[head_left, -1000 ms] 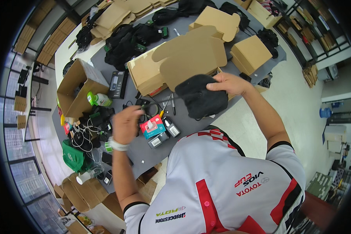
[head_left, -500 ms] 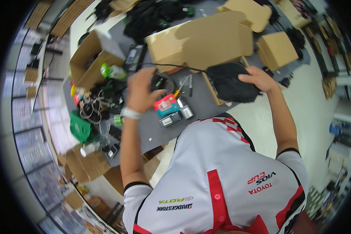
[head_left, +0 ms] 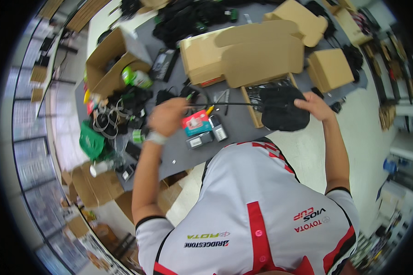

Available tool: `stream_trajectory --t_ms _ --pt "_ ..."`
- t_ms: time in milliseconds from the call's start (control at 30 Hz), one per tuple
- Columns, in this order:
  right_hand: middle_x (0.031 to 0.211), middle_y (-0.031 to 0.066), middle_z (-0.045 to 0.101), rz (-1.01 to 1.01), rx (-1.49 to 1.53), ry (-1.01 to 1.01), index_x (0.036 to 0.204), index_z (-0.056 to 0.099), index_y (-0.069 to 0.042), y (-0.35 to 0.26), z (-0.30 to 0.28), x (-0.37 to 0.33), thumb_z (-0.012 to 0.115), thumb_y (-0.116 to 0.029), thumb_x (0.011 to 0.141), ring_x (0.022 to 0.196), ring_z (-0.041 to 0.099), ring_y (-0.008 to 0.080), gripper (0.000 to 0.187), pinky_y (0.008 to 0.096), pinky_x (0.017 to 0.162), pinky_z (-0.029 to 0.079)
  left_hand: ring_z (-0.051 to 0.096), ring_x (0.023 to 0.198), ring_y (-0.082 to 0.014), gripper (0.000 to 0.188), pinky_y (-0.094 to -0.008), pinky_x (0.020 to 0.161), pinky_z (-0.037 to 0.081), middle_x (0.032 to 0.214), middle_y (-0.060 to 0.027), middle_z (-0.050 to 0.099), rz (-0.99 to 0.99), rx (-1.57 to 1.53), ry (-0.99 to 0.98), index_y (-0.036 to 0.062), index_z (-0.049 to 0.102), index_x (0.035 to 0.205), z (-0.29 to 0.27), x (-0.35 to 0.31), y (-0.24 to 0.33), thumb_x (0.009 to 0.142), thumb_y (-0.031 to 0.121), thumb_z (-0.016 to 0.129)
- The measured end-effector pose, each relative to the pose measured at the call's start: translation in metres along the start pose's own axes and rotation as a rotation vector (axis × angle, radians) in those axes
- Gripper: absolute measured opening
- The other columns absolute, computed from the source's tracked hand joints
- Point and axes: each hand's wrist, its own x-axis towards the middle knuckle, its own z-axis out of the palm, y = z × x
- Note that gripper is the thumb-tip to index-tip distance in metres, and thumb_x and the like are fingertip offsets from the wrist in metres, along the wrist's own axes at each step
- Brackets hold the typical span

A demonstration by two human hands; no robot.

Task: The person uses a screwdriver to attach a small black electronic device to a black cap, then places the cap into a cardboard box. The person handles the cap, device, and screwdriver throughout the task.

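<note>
A soft black pouch (head_left: 285, 110) hangs over the table's front edge, its right side pinched by my right hand (head_left: 315, 106), thumb on top. From its left side a black cord (head_left: 231, 104) runs straight and taut to my left hand (head_left: 169, 115), which is closed on the cord's other end and blurred by motion. Beneath the pouch, partly covered by it, lies an open cardboard box (head_left: 252, 114) with shiny black plastic inside. Below the cord are a red and teal small box (head_left: 197, 123), a dark small box (head_left: 200, 140) and a grey canister (head_left: 218, 128).
A large open carton (head_left: 108, 62) stands at the left, with a green-capped bottle (head_left: 136, 78) beside it. Tangled cables (head_left: 112, 117) and a green bag (head_left: 92, 140) crowd the left edge. More cardboard boxes (head_left: 330, 69) and black gear (head_left: 188, 20) sit toward the back.
My left hand has closed on the cord and pulled it level and taut, coming slightly nearer me. The pouch and my right hand have shifted a little right and nearer, uncovering more of the box.
</note>
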Motion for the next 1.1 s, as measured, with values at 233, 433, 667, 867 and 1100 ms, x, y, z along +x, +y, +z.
stream_trajectory --t_ms 233,433,667,867,1100 --pt "0.109 0.0065 0.075 0.008 0.172 0.072 0.124 0.073 0.003 0.019 -0.003 0.02 0.071 -0.04 0.103 0.093 0.068 0.011 0.048 0.029 0.085 0.055 0.071 0.089 -0.0373 0.017 -0.0455 0.077 0.057 0.091 -0.0149 0.072 -0.2 -0.134 -0.339 0.0045 0.072 0.105 -0.01 -0.009 -0.014 0.09 0.011 0.076" --pt "0.1 0.0041 0.075 -0.042 0.043 -0.068 0.13 0.072 -0.001 -0.016 0.067 0.038 0.071 -0.038 0.104 0.09 0.066 0.0088 0.046 0.0276 0.086 0.054 0.069 0.084 -0.0255 0.02 -0.0362 0.079 0.055 0.094 -0.0152 0.074 -0.311 -0.796 -0.437 -0.0015 0.072 0.115 0.031 0.057 0.125 0.1 0.011 0.072" --pt "0.096 0.0056 0.072 -0.176 -0.585 0.059 0.114 0.071 -0.004 -0.009 0.049 0.007 0.077 -0.033 0.098 0.09 0.064 0.0095 0.034 0.0299 0.08 0.052 0.065 0.076 -0.0142 0.015 -0.0295 0.072 0.052 0.087 -0.0092 0.073 -0.366 -0.719 -0.054 -0.0059 0.072 0.102 0.032 0.04 0.058 0.104 0.007 0.065" --pt "0.086 0.0034 0.071 -0.082 -0.189 0.262 0.106 0.073 -0.004 0.013 0.009 -0.031 0.078 -0.032 0.097 0.081 0.063 0.0101 0.03 0.0288 0.078 0.051 0.046 0.069 -0.0043 0.028 -0.0235 0.061 0.038 0.086 0.0025 0.066 -0.604 -0.769 -0.066 -0.0018 0.075 0.116 -0.001 0.003 0.005 0.11 0.021 0.06" --pt "0.093 -0.0021 0.072 -0.129 -0.009 0.365 0.109 0.072 -0.003 -0.014 -0.004 -0.006 0.07 -0.025 0.104 0.085 0.062 0.0062 0.023 0.0264 0.08 0.051 0.046 0.072 -0.0021 0.037 -0.0206 0.065 0.04 0.113 0.0005 0.072 -0.761 -1.099 0.064 -0.0037 0.066 0.137 0.027 -0.012 0.043 0.11 0.022 0.06"
